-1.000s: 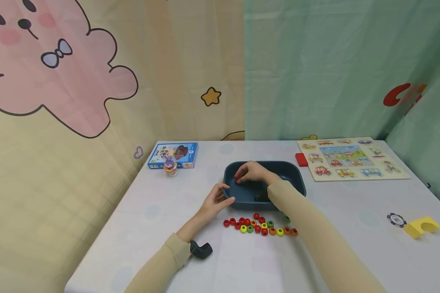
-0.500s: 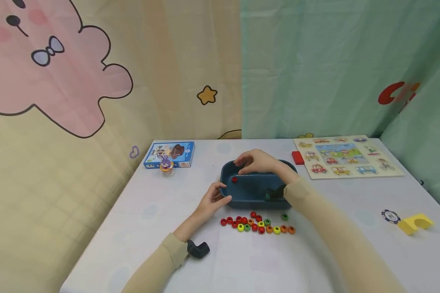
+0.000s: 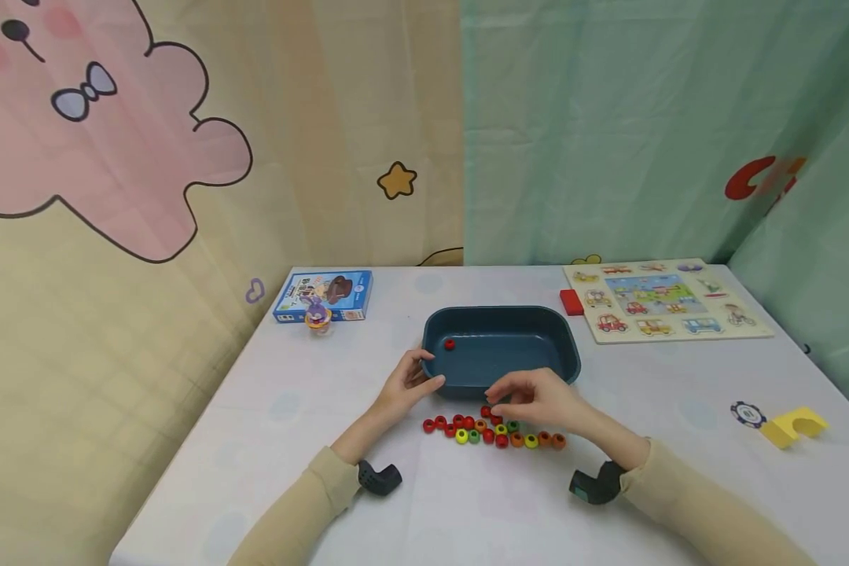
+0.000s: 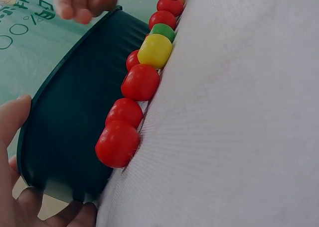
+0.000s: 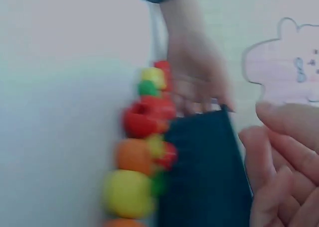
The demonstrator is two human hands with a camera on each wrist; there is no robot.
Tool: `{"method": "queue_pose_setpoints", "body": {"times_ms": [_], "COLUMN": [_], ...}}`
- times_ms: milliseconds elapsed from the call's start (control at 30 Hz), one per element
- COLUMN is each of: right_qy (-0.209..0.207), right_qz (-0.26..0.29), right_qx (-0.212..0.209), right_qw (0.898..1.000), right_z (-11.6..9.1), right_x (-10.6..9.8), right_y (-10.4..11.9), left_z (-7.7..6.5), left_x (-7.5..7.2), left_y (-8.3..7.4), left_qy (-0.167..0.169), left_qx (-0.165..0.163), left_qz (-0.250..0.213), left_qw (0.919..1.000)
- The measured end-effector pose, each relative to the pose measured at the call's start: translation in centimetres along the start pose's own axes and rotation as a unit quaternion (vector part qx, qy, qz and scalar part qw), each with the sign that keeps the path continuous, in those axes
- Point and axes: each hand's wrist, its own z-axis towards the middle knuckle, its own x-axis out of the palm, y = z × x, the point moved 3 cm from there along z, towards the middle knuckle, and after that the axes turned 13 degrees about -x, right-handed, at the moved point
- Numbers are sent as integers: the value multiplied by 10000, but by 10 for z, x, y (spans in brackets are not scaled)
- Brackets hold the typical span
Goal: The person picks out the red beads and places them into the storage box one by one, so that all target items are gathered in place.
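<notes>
A dark blue plastic tub (image 3: 498, 354) stands on the table, with one red bead (image 3: 450, 344) lying inside near its left end. My left hand (image 3: 405, 385) grips the tub's left front corner, thumb and fingers spread around its wall, as the left wrist view also shows. In front of the tub lies a loose row of red, yellow, green and orange beads (image 3: 501, 441). Over the right part of that row, by the tub's front wall, hovers my right hand (image 3: 545, 397). Its fingers are loosely bent and nothing shows between them; it hides part of the tub's front rim.
At the back left are a blue box (image 3: 354, 295) and a small purple rabbit figure (image 3: 317, 314). A red block (image 3: 571, 303) touches a wooden picture puzzle (image 3: 679, 324) at the back right. A poker chip (image 3: 747, 414) and a yellow arch block (image 3: 792, 427) lie at the right.
My right hand let go of a red bead in the tub, rose out and came back over the bead row. A green bead at the row's right is no longer visible. My left hand stayed put.
</notes>
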Motion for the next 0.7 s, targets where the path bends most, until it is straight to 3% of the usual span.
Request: {"method": "queue_pose_setpoints", "body": {"times_ms": [133,300,467,700], "right_qy": [-244,-614,-747,-804], "right_qz": [-711,-1174,-1407,-1367], "right_qx": [407,682,825,778], "right_qw": [9963,9888,9838,9843], "right_z": [-13,-17,-20,-20], "right_x": [17,24,26,31], "right_y": [-11,-15,-22,-30], "left_z": [9,13,13,13], "left_x": [-2,-2,-1,-1], "left_y": [14,23,24,24], "left_qy": [-36,-195,-234,-295], "left_qx": [11,-41,35,-59], "left_qz": [-80,-15,20,75], "left_qw": [10000,9998,9997,9995]}}
